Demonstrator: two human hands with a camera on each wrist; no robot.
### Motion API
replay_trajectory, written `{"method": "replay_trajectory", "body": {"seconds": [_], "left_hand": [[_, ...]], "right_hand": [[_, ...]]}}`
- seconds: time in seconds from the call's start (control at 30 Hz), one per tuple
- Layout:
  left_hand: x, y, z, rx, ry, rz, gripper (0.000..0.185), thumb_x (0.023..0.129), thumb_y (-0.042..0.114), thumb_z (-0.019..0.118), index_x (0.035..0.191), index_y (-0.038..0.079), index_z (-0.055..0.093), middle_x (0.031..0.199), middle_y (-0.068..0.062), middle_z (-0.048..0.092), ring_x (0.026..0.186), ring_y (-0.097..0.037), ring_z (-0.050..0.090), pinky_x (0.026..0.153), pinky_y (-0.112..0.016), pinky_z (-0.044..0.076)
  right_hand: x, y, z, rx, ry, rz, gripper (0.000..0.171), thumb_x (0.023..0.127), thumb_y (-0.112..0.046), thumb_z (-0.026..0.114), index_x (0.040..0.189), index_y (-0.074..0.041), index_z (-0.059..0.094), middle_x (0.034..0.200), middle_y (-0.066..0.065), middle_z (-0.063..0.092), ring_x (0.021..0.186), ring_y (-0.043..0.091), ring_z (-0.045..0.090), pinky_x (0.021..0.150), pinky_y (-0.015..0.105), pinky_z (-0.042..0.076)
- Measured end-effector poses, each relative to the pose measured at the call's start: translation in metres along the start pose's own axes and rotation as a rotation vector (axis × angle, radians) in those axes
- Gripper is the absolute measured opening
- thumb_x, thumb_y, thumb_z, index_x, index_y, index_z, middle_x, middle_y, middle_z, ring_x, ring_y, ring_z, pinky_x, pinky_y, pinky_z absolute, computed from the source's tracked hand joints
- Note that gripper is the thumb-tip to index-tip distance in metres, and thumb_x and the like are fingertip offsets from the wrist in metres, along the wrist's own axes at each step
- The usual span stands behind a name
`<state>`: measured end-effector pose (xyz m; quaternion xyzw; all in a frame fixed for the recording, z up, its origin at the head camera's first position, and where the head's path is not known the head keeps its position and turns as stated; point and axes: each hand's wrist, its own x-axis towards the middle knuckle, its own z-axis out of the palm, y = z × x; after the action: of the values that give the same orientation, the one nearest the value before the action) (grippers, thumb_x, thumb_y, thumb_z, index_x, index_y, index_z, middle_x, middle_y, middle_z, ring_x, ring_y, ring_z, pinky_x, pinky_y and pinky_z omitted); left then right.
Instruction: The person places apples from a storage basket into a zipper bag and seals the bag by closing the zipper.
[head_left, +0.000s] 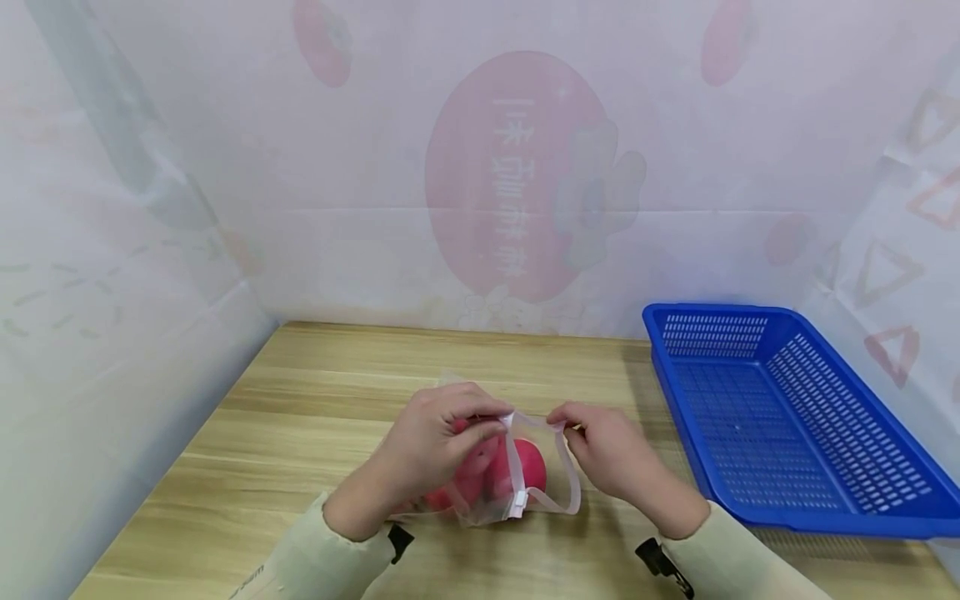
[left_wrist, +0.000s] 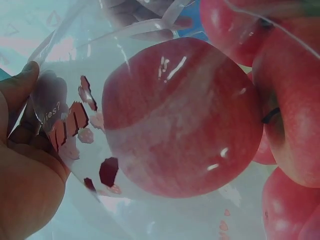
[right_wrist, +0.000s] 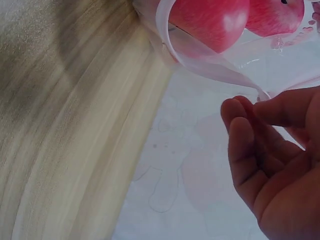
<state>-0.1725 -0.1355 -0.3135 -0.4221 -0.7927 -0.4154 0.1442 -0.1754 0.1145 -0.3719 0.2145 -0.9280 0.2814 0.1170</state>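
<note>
A clear zip bag (head_left: 517, 483) with red apples (head_left: 528, 462) inside lies on the wooden table (head_left: 315, 400). My left hand (head_left: 438, 446) pinches the bag's white zip strip at its left side. My right hand (head_left: 611, 450) pinches the other side of the strip, and the bag's mouth gapes between them. In the left wrist view a large red apple (left_wrist: 180, 117) fills the frame behind the clear film, with my thumb (left_wrist: 20, 85) against the bag. In the right wrist view my fingers (right_wrist: 265, 145) hold the white strip (right_wrist: 210, 65) below two apples (right_wrist: 210, 20).
A blue slotted plastic basket (head_left: 787, 417) stands on the table to the right of my hands. White sheeting with red prints walls in the table at the back and on both sides.
</note>
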Motion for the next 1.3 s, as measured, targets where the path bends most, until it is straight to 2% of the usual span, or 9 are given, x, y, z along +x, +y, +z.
{"method": "replay_trajectory", "body": {"seconds": [0.13, 0.2, 0.3, 0.43, 0.53, 0.7, 0.83, 0.97, 1.3], "left_hand": [[-0.004, 0.007, 0.0, 0.059, -0.017, -0.023, 0.024, 0.085, 0.004, 0.079, 0.108, 0.011, 0.077, 0.1, 0.006, 0.071, 0.09, -0.007, 0.063, 0.077, -0.026, 0.054], [-0.008, 0.014, 0.001, 0.149, -0.005, 0.022, 0.028, 0.085, 0.008, 0.08, 0.112, 0.012, 0.076, 0.108, 0.004, 0.07, 0.099, -0.01, 0.064, 0.084, -0.028, 0.053], [-0.018, 0.028, 0.005, 0.297, 0.078, 0.186, 0.029, 0.085, 0.014, 0.079, 0.114, 0.009, 0.074, 0.112, -0.003, 0.067, 0.104, -0.017, 0.063, 0.089, -0.033, 0.051], [-0.04, 0.046, 0.013, 0.482, 0.165, 0.372, 0.019, 0.097, 0.026, 0.063, 0.091, 0.01, 0.073, 0.084, 0.0, 0.059, 0.073, -0.016, 0.057, 0.068, -0.026, 0.048], [-0.057, 0.05, 0.023, 0.614, 0.079, 0.341, 0.033, 0.101, 0.038, 0.056, 0.083, 0.013, 0.069, 0.069, 0.005, 0.047, 0.059, -0.01, 0.043, 0.053, -0.018, 0.037], [-0.071, 0.045, 0.044, 0.742, -0.069, 0.225, 0.034, 0.086, 0.043, 0.075, 0.092, 0.01, 0.071, 0.069, 0.005, 0.046, 0.057, -0.01, 0.042, 0.049, -0.018, 0.034], [-0.069, 0.04, 0.059, 0.789, -0.003, 0.232, 0.026, 0.099, 0.028, 0.056, 0.084, 0.01, 0.067, 0.07, 0.003, 0.048, 0.056, -0.013, 0.045, 0.048, -0.021, 0.035], [-0.065, 0.037, 0.064, 0.823, 0.098, 0.256, 0.045, 0.104, 0.014, 0.027, 0.083, 0.007, 0.067, 0.072, -0.001, 0.051, 0.054, -0.016, 0.047, 0.047, -0.025, 0.037], [-0.06, 0.034, 0.046, 0.72, 0.209, 0.195, 0.035, 0.103, 0.014, 0.032, 0.084, 0.005, 0.06, 0.083, -0.005, 0.054, 0.065, -0.019, 0.051, 0.06, -0.027, 0.049]], "right_hand": [[0.002, 0.0, 0.0, -0.004, 0.019, 0.004, 0.019, 0.087, 0.004, 0.067, 0.096, -0.011, 0.076, 0.09, -0.002, 0.072, 0.073, 0.011, 0.062, 0.065, 0.029, 0.052], [0.003, 0.0, 0.0, -0.01, 0.017, 0.017, 0.018, 0.087, 0.004, 0.068, 0.096, -0.009, 0.077, 0.09, -0.002, 0.073, 0.074, 0.011, 0.063, 0.065, 0.03, 0.053], [0.003, -0.002, -0.001, -0.018, 0.005, 0.037, 0.018, 0.087, 0.003, 0.068, 0.097, -0.008, 0.078, 0.091, -0.001, 0.073, 0.074, 0.012, 0.063, 0.065, 0.031, 0.053], [0.004, -0.003, -0.002, -0.025, -0.003, 0.055, 0.019, 0.087, 0.002, 0.067, 0.099, -0.007, 0.078, 0.092, 0.0, 0.073, 0.071, 0.012, 0.06, 0.065, 0.031, 0.052], [0.004, -0.003, -0.001, -0.03, 0.002, 0.059, 0.019, 0.087, 0.002, 0.068, 0.1, -0.007, 0.078, 0.092, 0.0, 0.074, 0.072, 0.012, 0.06, 0.066, 0.031, 0.052], [0.004, -0.003, -0.001, -0.029, 0.003, 0.088, 0.018, 0.087, 0.001, 0.069, 0.1, -0.007, 0.078, 0.093, 0.001, 0.074, 0.072, 0.013, 0.061, 0.066, 0.031, 0.053], [0.004, -0.003, -0.001, -0.021, -0.005, 0.113, 0.017, 0.088, 0.0, 0.07, 0.102, -0.007, 0.078, 0.093, 0.001, 0.074, 0.072, 0.012, 0.06, 0.066, 0.03, 0.052], [0.004, -0.003, -0.002, -0.017, -0.003, 0.111, 0.016, 0.089, -0.001, 0.071, 0.103, -0.007, 0.078, 0.094, 0.001, 0.074, 0.076, 0.013, 0.064, 0.069, 0.033, 0.055], [0.0, -0.005, -0.016, -0.059, 0.029, 0.134, 0.014, 0.091, -0.005, 0.072, 0.102, -0.008, 0.078, 0.095, 0.003, 0.074, 0.089, 0.023, 0.07, 0.078, 0.041, 0.056]]}}
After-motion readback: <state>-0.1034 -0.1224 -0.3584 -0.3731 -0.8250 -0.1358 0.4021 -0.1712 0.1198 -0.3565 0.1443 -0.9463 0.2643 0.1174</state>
